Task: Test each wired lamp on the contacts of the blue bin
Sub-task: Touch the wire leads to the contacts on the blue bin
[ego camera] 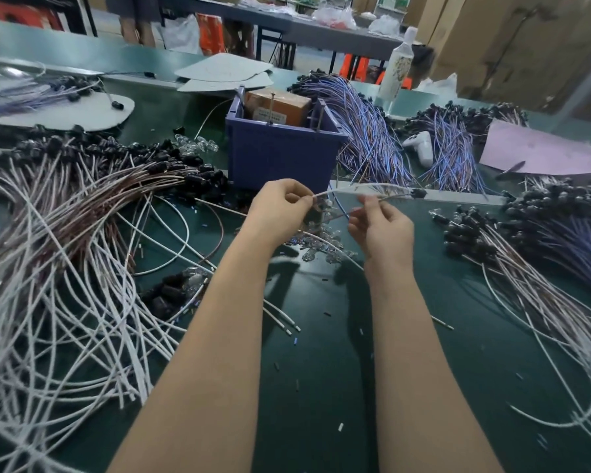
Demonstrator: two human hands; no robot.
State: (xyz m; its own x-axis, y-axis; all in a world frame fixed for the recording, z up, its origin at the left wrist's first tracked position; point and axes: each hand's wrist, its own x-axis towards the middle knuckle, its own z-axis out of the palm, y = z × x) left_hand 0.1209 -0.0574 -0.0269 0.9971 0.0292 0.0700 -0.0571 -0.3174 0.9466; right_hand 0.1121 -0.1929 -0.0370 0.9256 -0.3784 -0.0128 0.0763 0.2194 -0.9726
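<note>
Two bare forearms reach from the near edge over a dark green, matte table (321,353). Both hands are raised just on the near side of a blue plastic bin (280,155), a square, ribbed tub. The left hand (280,208) pinches one end of a wired lamp (419,193) between thumb and forefinger. The lamp is a thin pale lead arcing to the right and ending in a small black socket. The right hand (381,230) has its fingers curled and pinches the same lead further along, palm turned inward.

The lamp hangs above the table, apart from the bin's contacts (272,109) — upright metal pins on its rim. Inside the bin sits a brown cardboard box (280,105) with a white label, its writing too blurred to read.

Tangled white braided wires (65,285) with black sockets sprawl to the left, and glossy blue wires (372,131) fan out at the far right.
</note>
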